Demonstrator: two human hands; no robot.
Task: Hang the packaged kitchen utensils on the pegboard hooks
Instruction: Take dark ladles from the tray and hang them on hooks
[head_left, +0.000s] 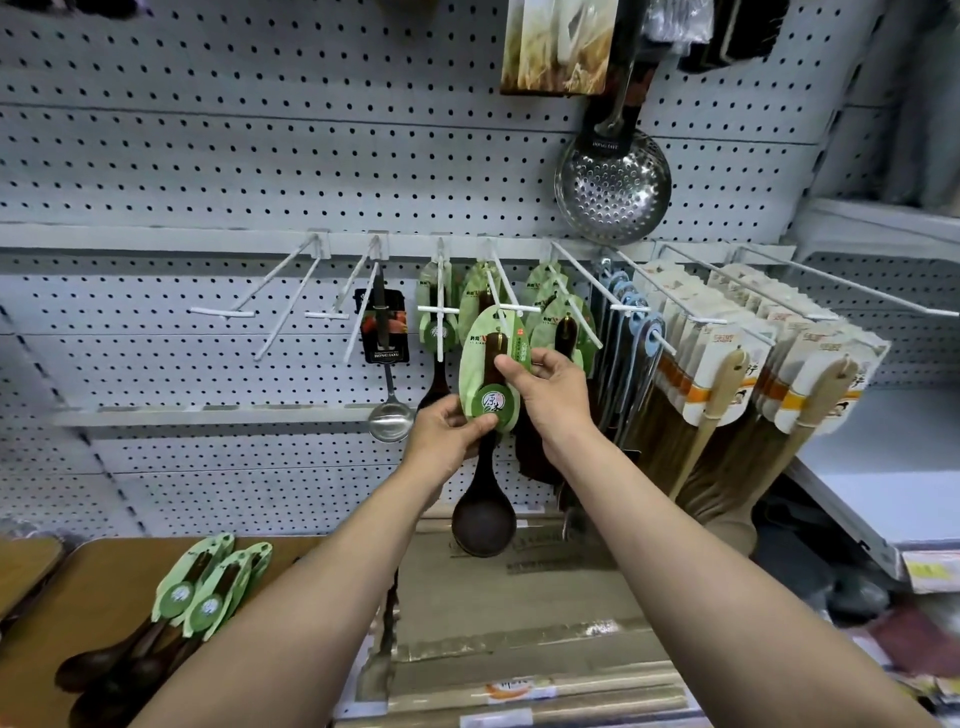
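Note:
A dark wooden ladle on a green leaf-shaped card hangs upright in front of the pegboard. My left hand pinches the card's lower edge. My right hand grips the card's right side, thumb across the handle. The card's top sits at the tip of a white hook; whether the hole is on the hook is unclear. More green-carded ladles hang on hooks behind. Several identical packaged ladles lie on a wooden board at the lower left.
Two bare hooks stick out left of a packaged steel ladle. A steel skimmer hangs above. Blue-handled tools and carded wooden spatulas fill the hooks to the right. Flat packaged boards lie below my arms.

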